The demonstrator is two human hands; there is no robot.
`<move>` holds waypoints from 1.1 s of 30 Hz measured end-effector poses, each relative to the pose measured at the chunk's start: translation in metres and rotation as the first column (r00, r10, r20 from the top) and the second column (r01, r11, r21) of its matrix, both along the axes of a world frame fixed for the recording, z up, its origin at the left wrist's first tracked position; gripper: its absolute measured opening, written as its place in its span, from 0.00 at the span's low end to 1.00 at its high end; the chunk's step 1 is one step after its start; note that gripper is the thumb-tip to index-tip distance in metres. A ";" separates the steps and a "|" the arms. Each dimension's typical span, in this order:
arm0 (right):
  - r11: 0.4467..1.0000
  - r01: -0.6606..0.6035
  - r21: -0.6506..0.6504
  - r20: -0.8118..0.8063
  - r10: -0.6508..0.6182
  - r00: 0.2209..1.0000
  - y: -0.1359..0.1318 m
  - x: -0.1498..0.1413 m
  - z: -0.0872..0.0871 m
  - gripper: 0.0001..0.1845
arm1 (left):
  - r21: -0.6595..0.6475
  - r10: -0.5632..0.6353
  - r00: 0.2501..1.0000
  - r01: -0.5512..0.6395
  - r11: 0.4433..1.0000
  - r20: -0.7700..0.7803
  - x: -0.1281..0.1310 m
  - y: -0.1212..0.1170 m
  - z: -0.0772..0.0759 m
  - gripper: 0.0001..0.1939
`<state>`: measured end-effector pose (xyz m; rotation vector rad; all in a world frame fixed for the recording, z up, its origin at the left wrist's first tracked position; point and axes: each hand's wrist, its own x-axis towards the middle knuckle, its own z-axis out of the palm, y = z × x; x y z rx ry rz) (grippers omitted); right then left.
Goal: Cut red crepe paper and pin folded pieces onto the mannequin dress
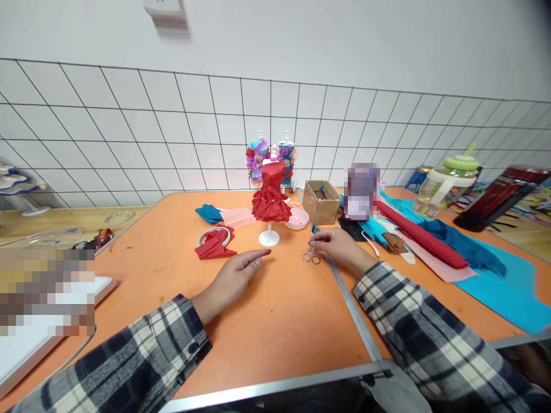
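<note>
My left hand (230,281) hovers over the orange table with its fingers stretched out and nothing in them. My right hand (338,245) has its fingertips pinched on a small pair of metal scissors (311,258), whose finger loops point toward me; the hand hides part of them. Between and beyond my hands, a miniature dress form wears a ruffled red paper dress (272,195) on a round white base (269,238). Left of it lie a roll of clear tape (200,236) and folded red crepe paper (210,246).
A metal ruler (350,307) lies beside my right forearm. Behind are a pink dish (298,219), a cardboard box (322,202), a phone (360,192) and other dressed forms (258,160). Rolled red paper (424,235), blue sheets (508,287), a bottle (447,183) and a thermos (499,198) occupy the right.
</note>
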<state>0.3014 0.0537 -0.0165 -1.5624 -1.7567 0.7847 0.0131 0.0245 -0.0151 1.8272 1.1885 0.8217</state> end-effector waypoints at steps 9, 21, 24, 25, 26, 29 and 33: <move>0.993 0.004 -0.115 0.204 0.019 0.979 0.000 0.003 -0.007 0.19 | 0.128 -0.103 0.974 0.130 0.983 -0.201 -0.004 0.003 -0.008 0.20; 0.990 0.133 -0.053 0.446 -0.096 0.890 0.003 -0.006 -0.012 0.12 | 0.153 -0.130 0.954 0.176 0.972 -0.270 -0.003 0.000 -0.007 0.21; 0.988 0.145 -0.056 0.378 -0.114 0.919 0.005 -0.005 -0.017 0.18 | 0.147 -0.129 0.955 0.173 0.974 -0.268 -0.002 0.000 -0.007 0.21; 0.988 0.137 -0.070 0.340 -0.105 0.934 0.006 -0.004 -0.018 0.19 | 0.150 -0.122 0.957 0.166 0.975 -0.263 -0.002 0.000 -0.008 0.21; 0.989 0.123 -0.085 0.301 -0.092 0.949 0.007 -0.003 -0.020 0.17 | 0.153 -0.114 0.960 0.157 0.976 -0.254 -0.002 0.000 -0.008 0.21; 0.991 0.084 -0.101 0.232 -0.059 0.971 0.009 0.000 -0.021 0.11 | 0.163 -0.095 0.973 0.130 0.978 -0.209 -0.003 0.000 -0.009 0.23; 0.994 0.082 -0.070 0.210 -0.066 0.975 0.010 0.002 -0.020 0.08 | 0.132 -0.123 0.982 0.143 0.981 -0.144 -0.005 0.000 -0.012 0.24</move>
